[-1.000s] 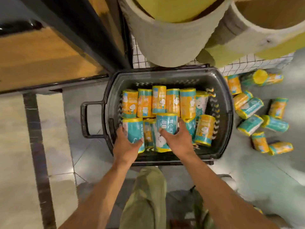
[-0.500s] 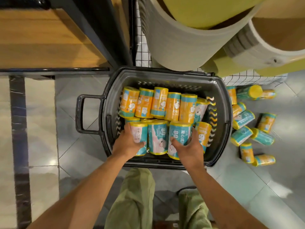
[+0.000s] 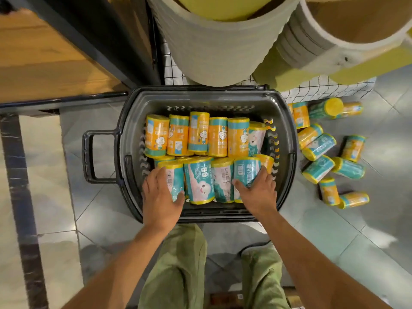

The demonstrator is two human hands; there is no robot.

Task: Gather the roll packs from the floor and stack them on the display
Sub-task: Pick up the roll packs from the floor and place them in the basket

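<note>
Bracketing the near row of teal roll packs [image 3: 200, 181] in the grey basket [image 3: 200, 98], the left hand [image 3: 160, 195] clasps the leftmost pack and the right hand [image 3: 256, 188] clasps the rightmost. Squeezing the row from its ends could, I judge, pop the middle packs out, since the film looks slick. An orange row [image 3: 198, 134] lies behind. More loose packs [image 3: 318, 148] lie on the tiled floor [image 3: 334, 230] beside the basket's right wall, near a wire grid [image 3: 323, 88]; large rolls [image 3: 218, 47] overhang the basket's far rim, crowding any lift
</note>
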